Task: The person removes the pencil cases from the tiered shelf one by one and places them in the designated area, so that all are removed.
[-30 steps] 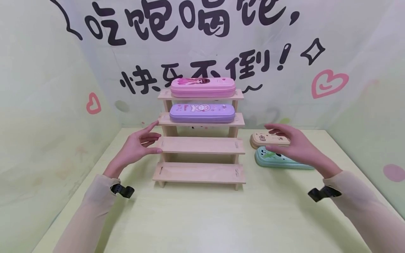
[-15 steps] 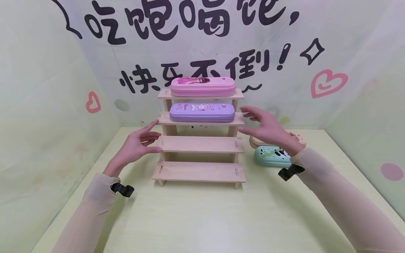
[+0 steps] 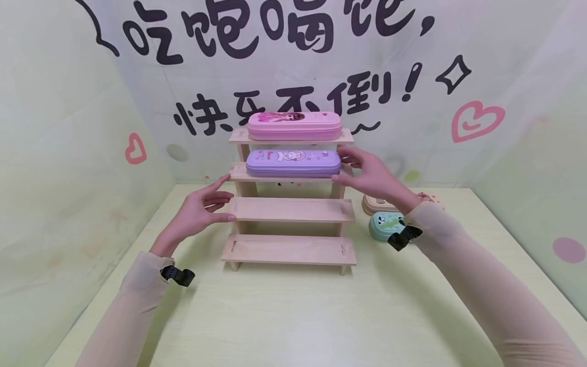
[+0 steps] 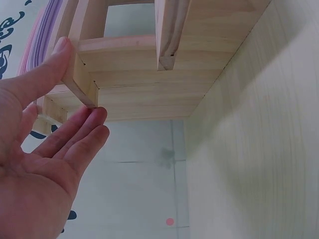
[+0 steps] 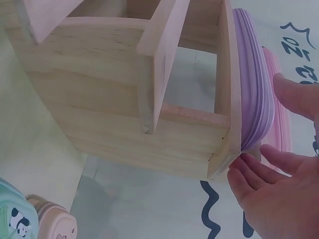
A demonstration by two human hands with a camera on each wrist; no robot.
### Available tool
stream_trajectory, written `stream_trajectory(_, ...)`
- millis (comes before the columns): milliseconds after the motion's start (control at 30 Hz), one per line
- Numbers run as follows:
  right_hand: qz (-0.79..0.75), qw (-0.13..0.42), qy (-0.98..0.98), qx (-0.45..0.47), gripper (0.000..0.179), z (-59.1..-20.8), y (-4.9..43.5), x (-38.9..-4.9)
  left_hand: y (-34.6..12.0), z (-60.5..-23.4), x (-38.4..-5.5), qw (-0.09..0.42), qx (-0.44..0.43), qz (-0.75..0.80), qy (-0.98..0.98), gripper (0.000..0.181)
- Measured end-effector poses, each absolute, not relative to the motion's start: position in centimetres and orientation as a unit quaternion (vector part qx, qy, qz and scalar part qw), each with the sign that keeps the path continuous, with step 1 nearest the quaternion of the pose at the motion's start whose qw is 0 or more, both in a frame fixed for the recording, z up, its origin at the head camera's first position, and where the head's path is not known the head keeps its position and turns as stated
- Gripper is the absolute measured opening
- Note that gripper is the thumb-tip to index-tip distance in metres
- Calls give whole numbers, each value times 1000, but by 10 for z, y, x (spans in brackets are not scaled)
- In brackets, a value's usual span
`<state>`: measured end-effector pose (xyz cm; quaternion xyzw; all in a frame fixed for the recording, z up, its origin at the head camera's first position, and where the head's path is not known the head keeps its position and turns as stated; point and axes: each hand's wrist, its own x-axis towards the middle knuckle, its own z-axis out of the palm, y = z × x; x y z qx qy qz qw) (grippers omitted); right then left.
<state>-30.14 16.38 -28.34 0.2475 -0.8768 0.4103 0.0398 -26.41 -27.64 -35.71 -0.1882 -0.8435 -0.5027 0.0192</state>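
Pinched at nine o'clock by the left hand [image 3: 197, 214], we judge for steadiness, the shelf [image 3: 289, 210] bears the purple case [image 3: 293, 162] second from top, whose three o'clock end the right hand [image 3: 369, 173], parted and gripping nothing, flanks, presumably for alignment.

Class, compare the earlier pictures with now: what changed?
In the head view, the right hand moved left and up from near the beige case and green case to the right end of the purple case; contact is unclear. The left hand stays at the left side of the wooden rack. Rack and these cases stayed put.
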Motion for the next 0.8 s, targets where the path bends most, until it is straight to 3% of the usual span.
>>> stream_trajectory(800, 435, 14, -876, 208, 70, -277, 151, -310, -278, -358, -265, 18, -185, -500, -846, 103)
